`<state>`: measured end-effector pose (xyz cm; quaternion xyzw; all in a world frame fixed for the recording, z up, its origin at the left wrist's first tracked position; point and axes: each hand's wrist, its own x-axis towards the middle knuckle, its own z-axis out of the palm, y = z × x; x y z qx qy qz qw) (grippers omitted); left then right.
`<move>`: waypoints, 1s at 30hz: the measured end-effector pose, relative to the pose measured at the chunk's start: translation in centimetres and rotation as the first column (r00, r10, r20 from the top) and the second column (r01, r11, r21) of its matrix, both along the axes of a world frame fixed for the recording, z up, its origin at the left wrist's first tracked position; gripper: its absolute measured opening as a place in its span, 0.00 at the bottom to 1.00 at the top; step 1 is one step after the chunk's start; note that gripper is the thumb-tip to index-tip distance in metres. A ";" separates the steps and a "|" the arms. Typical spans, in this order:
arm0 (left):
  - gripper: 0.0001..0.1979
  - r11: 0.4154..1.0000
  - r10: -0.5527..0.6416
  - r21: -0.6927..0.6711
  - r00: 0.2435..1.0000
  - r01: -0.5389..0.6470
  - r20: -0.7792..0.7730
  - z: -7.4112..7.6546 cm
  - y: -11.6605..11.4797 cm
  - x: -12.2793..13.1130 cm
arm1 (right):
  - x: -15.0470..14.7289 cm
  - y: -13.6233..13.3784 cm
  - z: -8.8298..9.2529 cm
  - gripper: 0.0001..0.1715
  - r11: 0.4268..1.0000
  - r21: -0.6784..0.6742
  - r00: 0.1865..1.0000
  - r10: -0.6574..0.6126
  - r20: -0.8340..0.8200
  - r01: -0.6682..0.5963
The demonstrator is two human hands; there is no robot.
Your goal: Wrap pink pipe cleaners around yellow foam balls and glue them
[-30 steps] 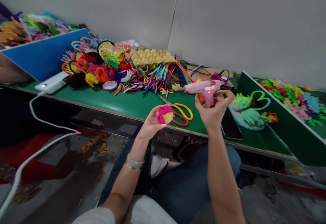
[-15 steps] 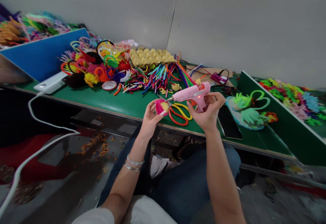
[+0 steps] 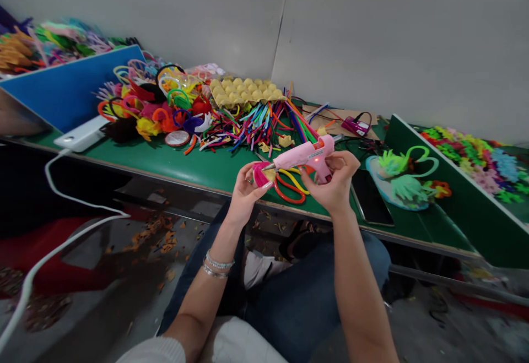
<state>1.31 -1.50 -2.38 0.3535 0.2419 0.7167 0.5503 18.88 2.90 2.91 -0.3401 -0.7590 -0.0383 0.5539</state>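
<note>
Fuzzy ball (image 3: 260,175), pinched by left hand (image 3: 243,193), meets glue gun (image 3: 303,156) gripped in right hand (image 3: 335,185): gluing, seemingly needing a steady squeeze.

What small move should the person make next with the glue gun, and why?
Probably squeeze the trigger: the right hand holds the glue gun with its nozzle at the pink piece in the left hand, and its red light is on.

The glue gun (image 3: 303,155) is smooth pink plastic; the pink ball (image 3: 258,175) fuzzy chenille; the tabletop (image 3: 198,167) smooth, faintly glossy green; the egg tray (image 3: 243,92) rough, matt paper pulp.
</note>
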 end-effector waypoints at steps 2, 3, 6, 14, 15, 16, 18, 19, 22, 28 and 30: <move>0.26 1.000 0.012 0.006 1.000 -0.012 -0.003 -0.1 0.0 0.0 | 0.0 0.1 -0.2 0.32 1.000 0.002 1.000 -0.016 0.006 0.016; 0.26 1.000 0.022 0.009 1.000 -0.022 -0.007 -0.1 0.0 0.1 | 0.0 0.1 -0.3 0.33 1.000 0.005 1.000 -0.026 0.007 0.026; 0.26 0.998 0.066 0.018 0.997 -0.066 -0.033 -0.1 0.0 0.3 | 0.0 0.2 -0.6 0.33 0.998 0.016 0.998 -0.063 0.012 0.063; 0.24 0.992 0.124 0.035 0.991 -0.122 -0.053 0.0 -0.1 0.6 | 0.0 0.1 -0.5 0.30 0.996 0.006 0.995 -0.084 0.044 0.084; 0.24 0.992 0.122 0.035 0.991 -0.120 -0.052 0.0 -0.1 0.6 | -0.1 0.0 -0.5 0.30 0.996 0.006 0.995 -0.085 0.043 0.085; 0.24 0.992 0.119 0.036 0.992 -0.118 -0.049 -0.1 -0.1 0.6 | -0.1 0.0 -0.4 0.30 0.996 0.006 0.996 -0.085 0.041 0.085; 0.24 0.993 0.117 0.037 0.992 -0.116 -0.038 -0.1 -0.1 0.5 | -0.1 -0.1 -0.4 0.30 0.997 0.004 0.996 -0.080 0.041 0.080; 0.24 0.993 0.116 0.040 0.993 -0.115 -0.034 -0.1 -0.1 0.5 | -0.1 -0.1 -0.4 0.30 0.997 0.003 0.996 -0.078 0.042 0.078; 0.24 0.992 0.117 0.043 0.992 -0.116 -0.041 -0.1 -0.1 0.5 | -0.1 -0.1 -0.5 0.29 0.994 -0.005 0.993 -0.108 0.046 0.108; 0.25 0.990 0.130 0.061 0.991 -0.127 -0.038 -0.1 -0.1 0.6 | 0.2 0.1 -0.6 0.30 0.989 0.070 0.989 -0.135 0.054 0.131; 0.25 0.988 0.143 0.064 0.989 -0.140 -0.045 -0.2 -0.1 0.6 | 0.3 0.1 -0.7 0.30 0.987 0.101 0.990 -0.133 0.051 0.128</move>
